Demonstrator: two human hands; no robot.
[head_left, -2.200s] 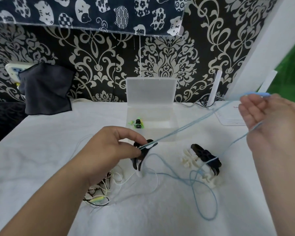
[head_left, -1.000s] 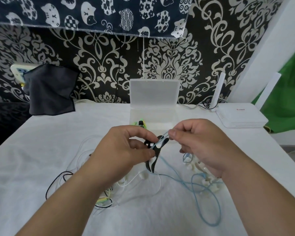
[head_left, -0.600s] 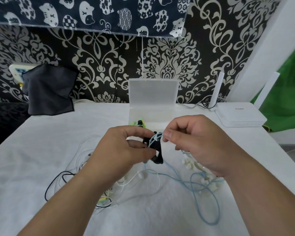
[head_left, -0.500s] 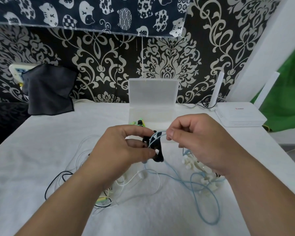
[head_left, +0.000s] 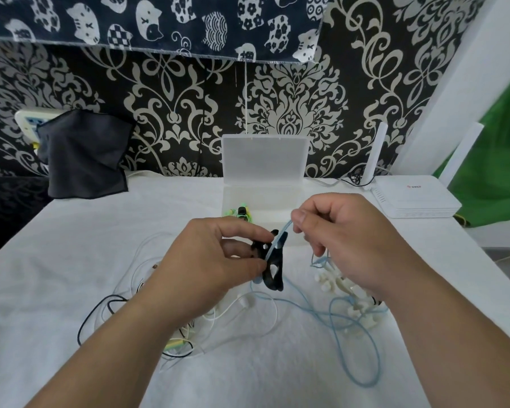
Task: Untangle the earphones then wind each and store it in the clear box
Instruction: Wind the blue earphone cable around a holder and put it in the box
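My left hand [head_left: 218, 257] pinches a black cord winder [head_left: 273, 267] just above the white table. A light blue earphone cable [head_left: 362, 346] crosses the winder, and my right hand [head_left: 345, 240] pinches that cable right beside it. The rest of the blue cable lies in loose loops at the right front. The clear box [head_left: 262, 198] stands open behind my hands, its lid upright, with a green wound earphone [head_left: 239, 213] inside. A tangle of white, black and yellow-green earphones [head_left: 177, 328] lies under my left wrist.
Several white cord winders [head_left: 354, 307] lie under my right wrist. A white router [head_left: 412, 198] sits at the back right, a dark cloth [head_left: 83, 154] hangs at the back left. The patterned wall runs right behind the box.
My right hand came in from far right, where it held the blue cable stretched out, to the winder. Since then it has been laying the cable across the winder while my left hand holds it.
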